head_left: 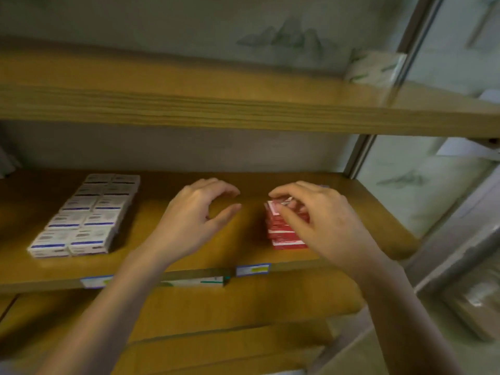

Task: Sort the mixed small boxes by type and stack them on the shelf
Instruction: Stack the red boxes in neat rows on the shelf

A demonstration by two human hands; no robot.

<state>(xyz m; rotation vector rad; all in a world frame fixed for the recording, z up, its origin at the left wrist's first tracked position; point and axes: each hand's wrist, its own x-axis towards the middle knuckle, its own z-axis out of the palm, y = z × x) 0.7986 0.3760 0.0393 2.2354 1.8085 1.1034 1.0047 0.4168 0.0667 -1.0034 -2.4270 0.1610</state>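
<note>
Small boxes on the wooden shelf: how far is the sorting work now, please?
Done: the white small boxes with blue stripes lie in two tidy rows on the left of the wooden shelf. In hand: the right hand grips the top of the stack of red small boxes; the left hand hovers beside it, holding nothing. Left: no unsorted boxes are in view, so the remainder cannot be judged.

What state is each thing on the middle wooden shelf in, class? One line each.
White small boxes with blue stripes: laid in two neat rows, left side.
Red small boxes: stacked in one pile, right of centre.
Left hand: loosely curved, holding nothing, over the shelf.
Right hand: fingers gripping the top of the red pile.
</note>
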